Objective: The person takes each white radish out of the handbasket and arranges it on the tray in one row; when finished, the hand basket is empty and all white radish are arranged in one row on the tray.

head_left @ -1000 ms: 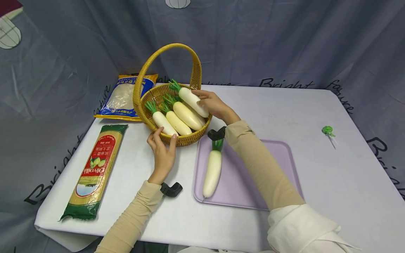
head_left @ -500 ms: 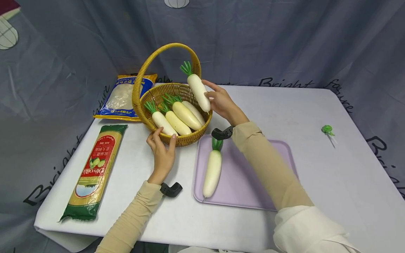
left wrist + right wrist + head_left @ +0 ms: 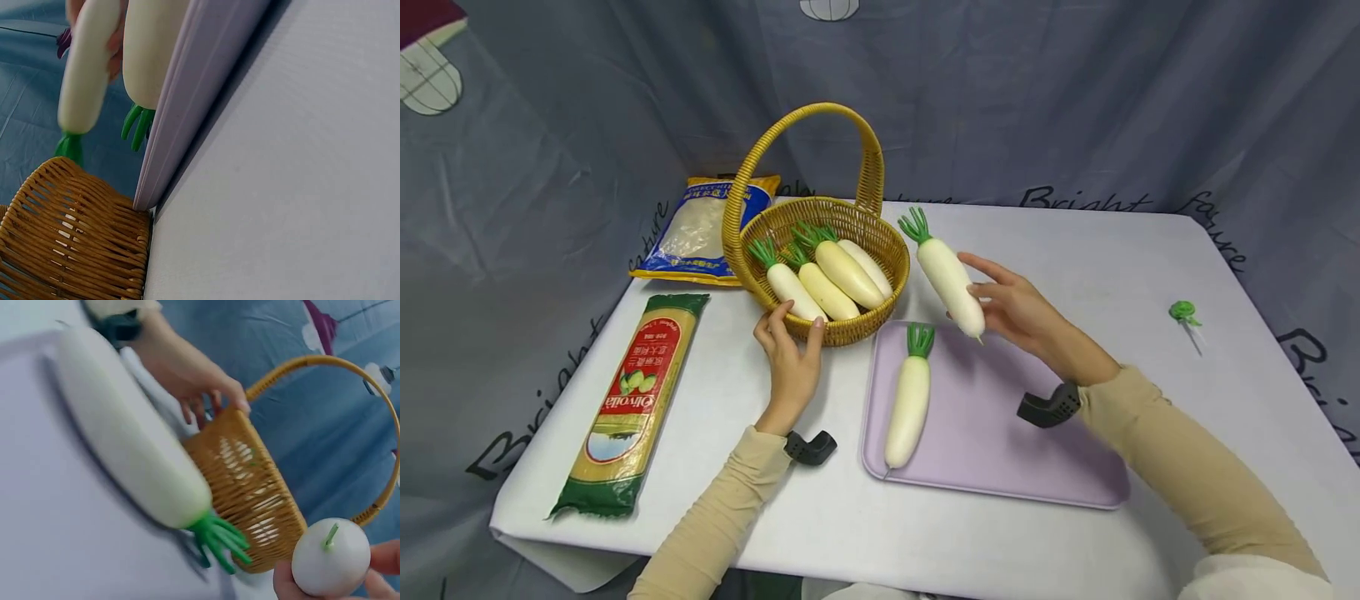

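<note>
My right hand (image 3: 1018, 312) pinches a white radish (image 3: 951, 283) with green leaf stubs, holding it over the back of the lilac tray (image 3: 1000, 433). In the right wrist view this radish (image 3: 331, 559) shows its root end between thumb and fingers. Another white radish (image 3: 908, 408) lies on the tray's left side, leaves toward the back. My left hand (image 3: 792, 367) grips the front rim of a wicker basket (image 3: 850, 333), thumb and index finger over the edge. Inside it lie several radishes (image 3: 850, 275), some white and some yellowish.
A pasta packet (image 3: 632, 400) lies along the table's left side. Behind it, a blue and yellow bag (image 3: 696, 233) leans near the basket. A green lollipop (image 3: 1183, 315) lies at the right. The basket's tall handle (image 3: 808, 108) arches above it.
My right hand has lifted a white radish out of the basket and carried it right and toward me, over the tray. The left hand has stayed at the basket rim.
</note>
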